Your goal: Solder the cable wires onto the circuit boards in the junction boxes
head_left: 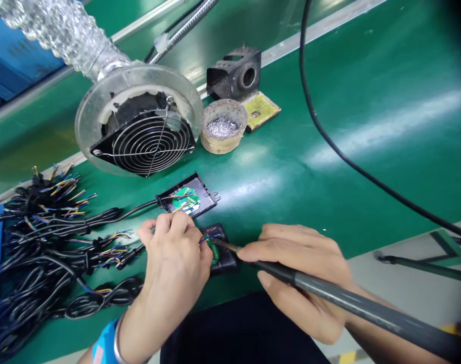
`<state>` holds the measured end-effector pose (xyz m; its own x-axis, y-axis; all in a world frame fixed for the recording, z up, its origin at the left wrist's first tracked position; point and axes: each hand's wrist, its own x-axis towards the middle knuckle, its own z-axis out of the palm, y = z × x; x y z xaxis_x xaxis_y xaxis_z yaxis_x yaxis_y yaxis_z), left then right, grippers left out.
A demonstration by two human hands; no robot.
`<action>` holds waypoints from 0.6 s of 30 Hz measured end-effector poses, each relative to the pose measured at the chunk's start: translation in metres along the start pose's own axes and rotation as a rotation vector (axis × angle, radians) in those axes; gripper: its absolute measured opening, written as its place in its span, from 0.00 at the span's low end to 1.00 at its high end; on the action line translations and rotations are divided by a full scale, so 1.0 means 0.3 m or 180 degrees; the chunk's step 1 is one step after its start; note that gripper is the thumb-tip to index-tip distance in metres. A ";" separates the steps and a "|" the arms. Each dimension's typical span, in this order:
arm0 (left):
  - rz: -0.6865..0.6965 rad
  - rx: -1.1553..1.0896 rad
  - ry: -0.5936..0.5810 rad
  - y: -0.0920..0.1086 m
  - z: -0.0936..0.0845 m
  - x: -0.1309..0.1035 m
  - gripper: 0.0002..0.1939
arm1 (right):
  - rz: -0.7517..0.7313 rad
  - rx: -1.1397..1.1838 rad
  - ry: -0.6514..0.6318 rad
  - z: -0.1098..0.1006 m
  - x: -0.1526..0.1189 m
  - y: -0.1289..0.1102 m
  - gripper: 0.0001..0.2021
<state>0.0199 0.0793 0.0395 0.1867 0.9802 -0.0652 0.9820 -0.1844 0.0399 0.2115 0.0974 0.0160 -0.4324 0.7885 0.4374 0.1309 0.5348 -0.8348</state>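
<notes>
My right hand [310, 278] is closed around a soldering iron [329, 296], its tip reaching left to a small green circuit board [215, 251] in a black plastic case [226, 258]. Bent over that case's left side is my left hand [175, 253], fingers pinched together by a thin blue wire [208, 236]; the fingertips are partly hidden. Just beyond the hand lies a second black case [206, 199], open side up, holding a green board [190, 192] with coloured wires and a black cable [139, 206] leading out leftward.
Bundled black cables [33, 273] with bare coloured ends cover the left side. A fume extractor [150, 136] with a foil duct hangs over the bench. Behind stand a solder-scrap bowl [223, 144], a yellow sponge [260, 108] and an iron holder [234, 76]. A black cord [344, 156] crosses the right.
</notes>
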 end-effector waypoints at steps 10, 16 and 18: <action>-0.0012 0.0031 0.0054 -0.002 0.004 -0.007 0.11 | 0.0029 0.0046 0.0124 -0.016 -0.015 -0.001 0.15; -0.0043 -0.0002 0.0065 0.000 0.005 -0.003 0.12 | 0.0268 -0.0139 0.0482 -0.059 -0.045 -0.036 0.14; -0.0060 -0.0027 0.0068 0.001 0.005 -0.003 0.12 | 0.0415 -0.0209 0.0617 -0.061 -0.051 -0.037 0.15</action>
<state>0.0200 0.0784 0.0380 0.1676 0.9848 -0.0449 0.9851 -0.1655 0.0474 0.2331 0.0849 0.0247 -0.2295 0.8924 0.3886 0.2349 0.4382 -0.8676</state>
